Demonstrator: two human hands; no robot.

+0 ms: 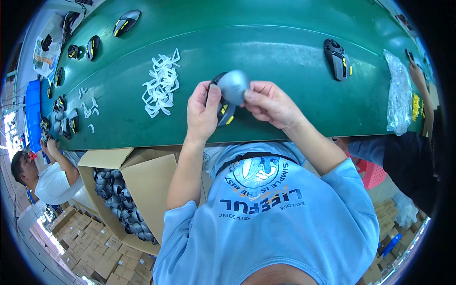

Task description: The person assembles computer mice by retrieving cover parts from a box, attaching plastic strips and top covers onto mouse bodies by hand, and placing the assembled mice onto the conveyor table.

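Note:
Over the near edge of the green table, my left hand [203,111] is closed around a computer mouse [227,114], dark grey with yellow side buttons. My right hand [273,105] pinches the edge of a smooth grey rounded shell [233,84], slightly blurred. This shell lies in front of the mouse and hides much of it, so I cannot tell whether the two are joined. Left of my hands is a tangled pile of thin white plastic pieces [162,88]. Another grey mouse with yellow buttons [338,61] sits off to the right.
An open cardboard box [149,190] full of dark curved shells [121,202] stands below the table edge at left. Several mice [93,47] lie along the table's left. A co-worker [52,178] sits there; another person's arm and a clear plastic bag [398,92] are at right.

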